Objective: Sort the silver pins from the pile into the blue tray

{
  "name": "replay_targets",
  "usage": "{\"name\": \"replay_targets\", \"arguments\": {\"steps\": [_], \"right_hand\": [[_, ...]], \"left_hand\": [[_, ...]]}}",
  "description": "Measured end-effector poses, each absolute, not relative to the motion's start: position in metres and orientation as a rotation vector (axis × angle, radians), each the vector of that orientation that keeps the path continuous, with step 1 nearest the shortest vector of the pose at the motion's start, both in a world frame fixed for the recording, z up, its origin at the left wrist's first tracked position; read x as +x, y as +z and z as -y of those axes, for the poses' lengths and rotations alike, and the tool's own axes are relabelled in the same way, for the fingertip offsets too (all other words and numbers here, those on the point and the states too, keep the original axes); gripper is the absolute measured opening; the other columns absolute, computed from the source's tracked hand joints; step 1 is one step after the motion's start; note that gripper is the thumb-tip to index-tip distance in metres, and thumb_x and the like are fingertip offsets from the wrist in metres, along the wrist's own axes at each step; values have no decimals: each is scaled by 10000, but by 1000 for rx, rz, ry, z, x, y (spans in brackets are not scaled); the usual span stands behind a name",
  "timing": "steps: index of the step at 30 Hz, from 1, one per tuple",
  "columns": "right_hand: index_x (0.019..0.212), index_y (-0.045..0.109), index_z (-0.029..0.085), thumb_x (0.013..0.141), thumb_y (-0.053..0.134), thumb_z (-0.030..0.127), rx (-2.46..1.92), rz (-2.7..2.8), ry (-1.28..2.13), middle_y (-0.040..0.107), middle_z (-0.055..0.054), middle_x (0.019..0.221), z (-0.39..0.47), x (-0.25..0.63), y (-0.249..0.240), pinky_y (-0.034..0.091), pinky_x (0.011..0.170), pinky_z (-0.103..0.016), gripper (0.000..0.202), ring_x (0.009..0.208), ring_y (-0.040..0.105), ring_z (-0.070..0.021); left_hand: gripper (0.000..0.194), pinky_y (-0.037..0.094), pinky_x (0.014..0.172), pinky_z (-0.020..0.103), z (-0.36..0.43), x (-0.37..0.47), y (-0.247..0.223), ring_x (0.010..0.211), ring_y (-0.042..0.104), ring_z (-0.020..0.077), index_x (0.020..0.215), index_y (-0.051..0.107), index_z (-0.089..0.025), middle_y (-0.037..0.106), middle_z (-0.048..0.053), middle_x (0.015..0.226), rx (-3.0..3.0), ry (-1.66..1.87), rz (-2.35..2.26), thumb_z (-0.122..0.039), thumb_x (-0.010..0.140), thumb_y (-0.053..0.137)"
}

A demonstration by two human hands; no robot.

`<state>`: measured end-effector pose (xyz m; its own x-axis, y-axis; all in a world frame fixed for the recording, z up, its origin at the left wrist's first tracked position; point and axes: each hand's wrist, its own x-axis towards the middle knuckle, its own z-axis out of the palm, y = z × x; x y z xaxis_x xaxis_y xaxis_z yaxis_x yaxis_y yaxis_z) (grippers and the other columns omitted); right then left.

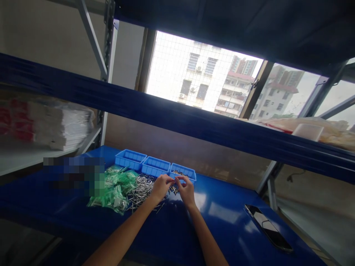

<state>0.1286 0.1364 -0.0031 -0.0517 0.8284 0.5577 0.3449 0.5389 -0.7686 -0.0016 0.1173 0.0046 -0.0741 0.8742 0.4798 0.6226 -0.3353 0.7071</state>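
Observation:
My left hand (161, 187) and my right hand (185, 189) meet fingertip to fingertip above the blue table, just in front of the right blue bin (191, 178). Both are pinched closed, and whatever lies between the fingertips is too small to make out. Left of my left hand spreads a pile of thin metal pins (141, 190). Some darker small pieces (174, 189) lie under and behind my hands. More small metal pieces (180, 173) are inside the right bin.
Green plastic bags (115, 188) lie left of the pins. Behind stand a left blue bin (130, 159) and a middle blue bin (155, 167). A phone (268, 227) rests on the table (222, 221) at right. A blue shelf beam (177, 118) crosses above.

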Motion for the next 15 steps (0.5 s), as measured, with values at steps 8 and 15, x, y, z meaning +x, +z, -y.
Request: {"name": "replay_targets", "arguments": {"steps": [8, 15], "right_hand": [[760, 663, 160, 755, 507, 527, -1007, 1675, 487, 626, -73, 817, -135, 135, 1, 442, 506, -235, 398, 607, 557, -141], [833, 658, 149, 717, 537, 529, -1001, 1546, 654, 643, -77, 858, -132, 131, 5, 425, 459, -230, 416, 554, 552, -125]], "left_hand": [[171, 431, 688, 275, -114, -2, 15, 685, 514, 141, 745, 673, -191, 581, 29, 777, 1768, 1697, -1685, -345, 706, 611], [208, 444, 688, 275, -116, 0, 14, 652, 507, 125, 774, 664, -175, 568, 28, 780, 1673, 1692, -1678, -359, 729, 577]]}}
